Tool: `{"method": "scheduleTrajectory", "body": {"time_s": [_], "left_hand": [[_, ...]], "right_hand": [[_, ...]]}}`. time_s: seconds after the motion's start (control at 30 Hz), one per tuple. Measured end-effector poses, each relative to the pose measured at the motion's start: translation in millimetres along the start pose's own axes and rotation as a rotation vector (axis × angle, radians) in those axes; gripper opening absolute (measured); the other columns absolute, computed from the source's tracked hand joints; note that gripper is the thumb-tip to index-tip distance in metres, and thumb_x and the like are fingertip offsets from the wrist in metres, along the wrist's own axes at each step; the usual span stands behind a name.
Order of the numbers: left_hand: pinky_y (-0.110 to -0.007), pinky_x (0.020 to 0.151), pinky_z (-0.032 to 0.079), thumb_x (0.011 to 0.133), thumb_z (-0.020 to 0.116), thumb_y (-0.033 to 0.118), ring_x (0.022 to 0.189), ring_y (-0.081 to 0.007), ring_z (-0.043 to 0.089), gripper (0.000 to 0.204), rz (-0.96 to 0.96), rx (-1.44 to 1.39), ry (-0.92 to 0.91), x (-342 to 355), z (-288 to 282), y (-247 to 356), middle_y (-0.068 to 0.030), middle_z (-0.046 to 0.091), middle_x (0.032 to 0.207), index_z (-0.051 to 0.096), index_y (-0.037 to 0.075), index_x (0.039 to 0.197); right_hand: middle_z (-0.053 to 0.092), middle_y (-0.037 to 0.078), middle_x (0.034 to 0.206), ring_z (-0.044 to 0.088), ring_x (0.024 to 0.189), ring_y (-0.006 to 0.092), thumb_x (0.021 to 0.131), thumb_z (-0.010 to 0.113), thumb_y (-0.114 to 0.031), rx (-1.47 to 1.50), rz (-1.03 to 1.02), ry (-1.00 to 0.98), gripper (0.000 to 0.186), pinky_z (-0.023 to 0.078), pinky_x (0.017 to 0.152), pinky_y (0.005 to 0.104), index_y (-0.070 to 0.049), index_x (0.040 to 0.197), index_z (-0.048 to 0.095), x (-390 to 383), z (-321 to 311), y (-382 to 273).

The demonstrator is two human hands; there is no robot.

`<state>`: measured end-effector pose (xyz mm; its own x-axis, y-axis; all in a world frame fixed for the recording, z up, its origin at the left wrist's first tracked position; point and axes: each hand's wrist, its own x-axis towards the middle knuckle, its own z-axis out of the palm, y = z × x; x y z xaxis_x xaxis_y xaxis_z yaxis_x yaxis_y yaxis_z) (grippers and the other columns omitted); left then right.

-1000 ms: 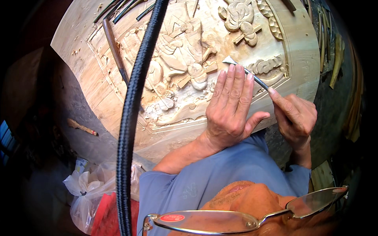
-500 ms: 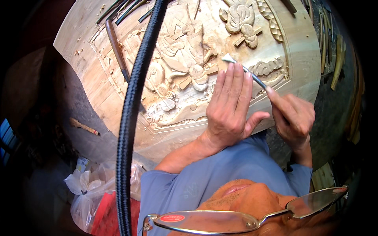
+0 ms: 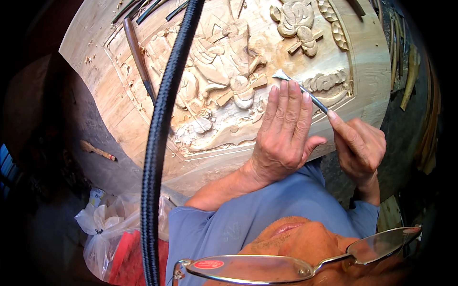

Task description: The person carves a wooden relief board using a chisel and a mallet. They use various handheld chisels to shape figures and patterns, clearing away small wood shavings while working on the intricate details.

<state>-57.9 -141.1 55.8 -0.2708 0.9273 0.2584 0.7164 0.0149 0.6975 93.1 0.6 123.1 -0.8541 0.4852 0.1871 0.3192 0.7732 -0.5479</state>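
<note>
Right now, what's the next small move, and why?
Probably a short, light forward push of the flared chisel: its blade points into the background of the carved wooden panel, the right hand grips its rear, and the left hand lies just behind the blade.

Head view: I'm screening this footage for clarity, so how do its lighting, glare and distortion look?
Head view: the carved panel is brightly lit; the chisel gleams pale at its flared blade; the floor lies dimmer, and the picture's corners go black; the panel's edges look bowed, probably from fisheye bending.
</note>
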Motion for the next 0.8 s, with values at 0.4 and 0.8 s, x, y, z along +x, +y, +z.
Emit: {"method": "scheduleTrajectory", "body": {"time_s": [0.4,0.8], "left_hand": [[-0.063,0.130,0.030,0.104,0.068,0.034,0.160,-0.0549,0.035,0.081,-0.037,0.034,-0.189,13.5,-9.8,3.2,-0.0409,0.035,0.169,0.040,-0.015,0.162],[-0.058,0.126,0.039,0.094,0.082,0.037,0.149,-0.0480,0.055,0.075,0.009,0.047,0.020,5.8,-4.9,1.7,-0.0352,0.059,0.154,0.062,-0.011,0.148]], "right_hand": [[0.053,0.006,0.067,0.052,0.052,0.0214,0.078,0.082,0.014,-0.018,0.070,0.092,0.049,0.042,0.050,0.0367,-0.003,0.125,0.082,-4.4,12.7,-8.6],[0.052,0.005,0.066,0.052,0.052,0.0219,0.075,0.081,0.013,-0.020,-0.020,0.010,0.053,0.040,0.050,0.0372,-0.006,0.125,0.082,-6.9,-4.9,11.2]]}}
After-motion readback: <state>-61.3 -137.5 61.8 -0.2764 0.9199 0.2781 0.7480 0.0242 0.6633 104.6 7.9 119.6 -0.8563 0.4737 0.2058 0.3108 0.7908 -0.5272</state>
